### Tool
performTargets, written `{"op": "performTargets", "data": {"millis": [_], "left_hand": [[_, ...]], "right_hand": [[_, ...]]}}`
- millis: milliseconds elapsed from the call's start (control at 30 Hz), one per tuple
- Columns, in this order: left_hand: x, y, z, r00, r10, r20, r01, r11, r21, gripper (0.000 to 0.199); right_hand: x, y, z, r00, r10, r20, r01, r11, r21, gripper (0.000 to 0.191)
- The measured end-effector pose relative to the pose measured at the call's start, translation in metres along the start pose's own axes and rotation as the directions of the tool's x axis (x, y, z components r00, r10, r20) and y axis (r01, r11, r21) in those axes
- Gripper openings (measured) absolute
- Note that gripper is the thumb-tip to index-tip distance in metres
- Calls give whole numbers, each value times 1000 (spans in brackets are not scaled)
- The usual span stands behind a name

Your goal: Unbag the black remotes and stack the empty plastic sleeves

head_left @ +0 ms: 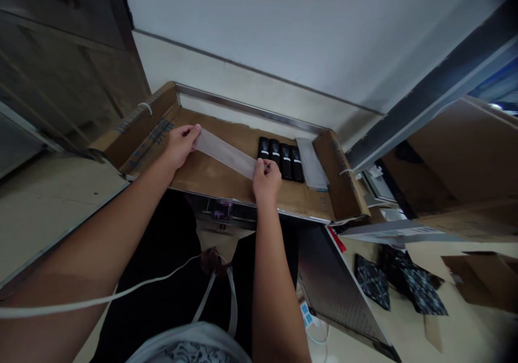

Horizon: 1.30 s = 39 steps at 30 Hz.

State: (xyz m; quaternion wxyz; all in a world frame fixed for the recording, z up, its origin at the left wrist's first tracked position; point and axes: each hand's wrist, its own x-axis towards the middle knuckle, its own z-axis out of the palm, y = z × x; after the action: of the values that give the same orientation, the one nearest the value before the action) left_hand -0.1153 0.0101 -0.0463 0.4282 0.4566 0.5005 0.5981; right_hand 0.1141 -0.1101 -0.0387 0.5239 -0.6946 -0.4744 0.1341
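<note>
Between my two hands stretches a translucent plastic sleeve (pixel 227 155), held above the cardboard-lined tray. My left hand (pixel 183 143) pinches its left end, and my right hand (pixel 267 178) grips the right end with curled fingers. Just beyond my right hand, several black oblong devices (pixel 286 161) with small white labels lie side by side on the cardboard. To their right rests a stack of flat translucent sleeves (pixel 312 163).
Raised cardboard walls (pixel 343 177) close off the tray's sides. A pale wall panel (pixel 251 82) stands behind it. A large cardboard box (pixel 457 169) is on the right, with dark patterned bags (pixel 413 282) on the floor. A white cord (pixel 101 300) crosses my left forearm.
</note>
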Motion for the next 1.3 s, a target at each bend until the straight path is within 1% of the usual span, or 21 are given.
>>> {"op": "performTargets", "data": {"millis": [100, 167, 267, 433, 533, 733, 833, 1033, 1100, 1133, 1167, 1200, 1233, 1267, 1300], "left_hand": [[0, -3, -1, 1000, 31, -2, -31, 999, 16, 34], [1, -4, -1, 999, 53, -1, -52, 998, 36, 33], [0, -3, -1, 999, 52, 1, -52, 998, 45, 31], [-1, 1, 1, 1000, 24, 2, -24, 998, 50, 28], [-3, 2, 1, 1000, 24, 12, -25, 998, 62, 27], [-4, 2, -1, 998, 1, 56, -5, 997, 78, 26], [-3, 0, -1, 998, 4, 62, -8, 998, 57, 27], [-2, -1, -1, 999, 25, 43, -29, 996, 82, 26], [-3, 0, -1, 999, 32, 36, -35, 996, 85, 26], [-3, 1, -1, 999, 34, 31, -36, 996, 79, 26], [-3, 1, -1, 999, 34, 24, -36, 997, 72, 26], [-3, 1, -1, 999, 34, 14, -35, 997, 64, 27], [-3, 1, -1, 999, 35, 2, -35, 998, 57, 27], [-3, 0, -1, 999, 37, -8, -36, 998, 55, 28], [-2, 0, -1, 999, 40, -16, -39, 998, 58, 27]], "right_hand": [[-3, -8, -8, 998, -39, -49, 34, 994, -101, 29], [-4, -8, -11, 997, -57, -49, 51, 992, -114, 31], [-4, -2, -13, 998, -54, -34, 51, 995, -85, 33], [-2, 12, -12, 1000, 8, -11, -8, 1000, 11, 35], [-1, 15, -9, 999, 40, -34, -40, 999, 8, 31], [3, 2, -1, 993, 78, -91, -84, 995, -57, 25], [3, -3, 1, 993, 56, -106, -66, 993, -96, 23], [1, -3, -2, 988, 24, -156, -52, 983, -176, 24], [1, -2, -3, 983, 20, -181, -51, 985, -168, 25], [1, -2, -4, 981, 45, -190, -72, 988, -135, 26], [1, -2, -5, 978, 99, -182, -113, 991, -70, 28], [1, -3, -5, 974, 176, -142, -175, 984, 22, 32], [0, -4, -6, 963, 261, -64, -251, 959, 129, 36], [0, -5, -7, 942, 332, 40, -332, 915, 229, 39], [-1, -6, -7, 914, 376, 150, -405, 861, 307, 40]]}}
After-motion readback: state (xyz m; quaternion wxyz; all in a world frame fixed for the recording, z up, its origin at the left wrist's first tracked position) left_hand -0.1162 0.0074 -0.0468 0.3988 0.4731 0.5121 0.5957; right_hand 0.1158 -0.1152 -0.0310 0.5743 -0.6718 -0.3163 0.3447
